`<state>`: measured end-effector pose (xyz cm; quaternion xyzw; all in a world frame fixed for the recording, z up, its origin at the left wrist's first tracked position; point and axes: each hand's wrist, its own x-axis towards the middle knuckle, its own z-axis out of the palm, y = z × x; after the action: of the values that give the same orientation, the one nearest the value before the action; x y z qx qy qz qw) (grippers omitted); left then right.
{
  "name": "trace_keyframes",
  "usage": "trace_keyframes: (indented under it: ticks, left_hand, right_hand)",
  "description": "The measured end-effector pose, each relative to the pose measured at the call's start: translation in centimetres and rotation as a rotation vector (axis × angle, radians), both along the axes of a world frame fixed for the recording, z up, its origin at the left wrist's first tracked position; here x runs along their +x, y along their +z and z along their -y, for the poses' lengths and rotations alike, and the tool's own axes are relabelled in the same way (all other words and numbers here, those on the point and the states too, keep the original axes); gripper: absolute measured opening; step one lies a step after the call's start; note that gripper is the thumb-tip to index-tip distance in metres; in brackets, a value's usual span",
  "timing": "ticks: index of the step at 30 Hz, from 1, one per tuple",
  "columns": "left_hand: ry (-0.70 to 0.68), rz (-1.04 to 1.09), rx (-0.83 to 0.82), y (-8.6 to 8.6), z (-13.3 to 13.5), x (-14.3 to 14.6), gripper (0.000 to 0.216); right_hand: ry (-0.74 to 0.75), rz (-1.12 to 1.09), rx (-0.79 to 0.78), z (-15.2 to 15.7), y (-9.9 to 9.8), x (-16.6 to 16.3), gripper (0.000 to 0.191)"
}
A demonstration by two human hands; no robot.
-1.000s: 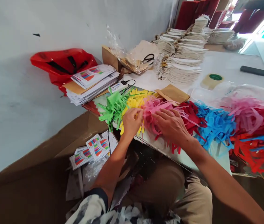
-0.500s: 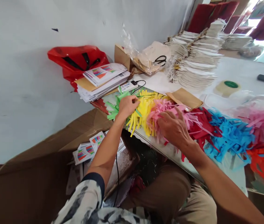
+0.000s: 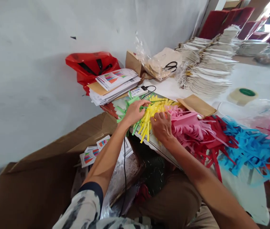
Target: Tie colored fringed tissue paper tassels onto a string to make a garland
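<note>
My left hand, thumb and fingers parted, is over green strips; my right hand bends onto yellow strips at its eleven o'clock, whether gripping I can't tell.

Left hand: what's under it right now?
Green strips poke out around the left hand, and yellow strips lie beside its fingers. What is directly beneath the palm is covered by the hand, so I cannot tell.
</note>
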<state>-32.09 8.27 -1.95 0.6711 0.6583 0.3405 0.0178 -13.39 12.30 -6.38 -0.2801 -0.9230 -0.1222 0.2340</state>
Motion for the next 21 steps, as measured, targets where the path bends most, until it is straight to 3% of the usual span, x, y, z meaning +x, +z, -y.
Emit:
trace_keyframes:
  ticks: [3, 7, 9, 11, 13, 15, 17, 21]
  left_hand:
    - [0.035, 0.024, -0.067, -2.0, 0.4, -0.3, 0.086]
    - [0.144, -0.196, -0.174, -3.2, 0.8, -2.5, 0.092]
    - [0.11, -0.211, -0.143, -2.3, 1.3, -3.0, 0.088]
    - [0.073, -0.133, 0.003, -0.6, 2.0, -2.5, 0.078]
    - [0.004, -0.028, 0.136, 1.2, 2.5, -0.9, 0.066]
    - [-0.139, 0.019, 0.115, 2.4, 2.6, 1.0, 0.054]
    - [-0.22, 0.009, 0.043, 2.7, 2.3, 2.5, 0.049]
    - [-0.173, -0.09, -0.059, 1.6, 1.1, 2.3, 0.04]
  right_hand:
    - [-0.028, -0.104, -0.083, -0.3, 0.8, -0.1, 0.027]
    - [-0.057, -0.338, -0.307, -1.8, 2.9, 0.6, 0.02]
    - [-0.021, -0.362, -0.367, -2.7, 3.8, 0.9, 0.019]
    - [0.025, -0.32, -0.39, -3.2, 4.2, 1.0, 0.017]
    - [0.056, -0.269, -0.41, -3.3, 4.4, 0.9, 0.017]
    - [0.069, -0.242, -0.424, -3.0, 4.3, 0.8, 0.019]
    - [0.075, -0.228, -0.421, -2.6, 4.3, 0.8, 0.02]
    - [0.038, -0.155, -0.376, -2.4, 4.1, 1.9, 0.019]
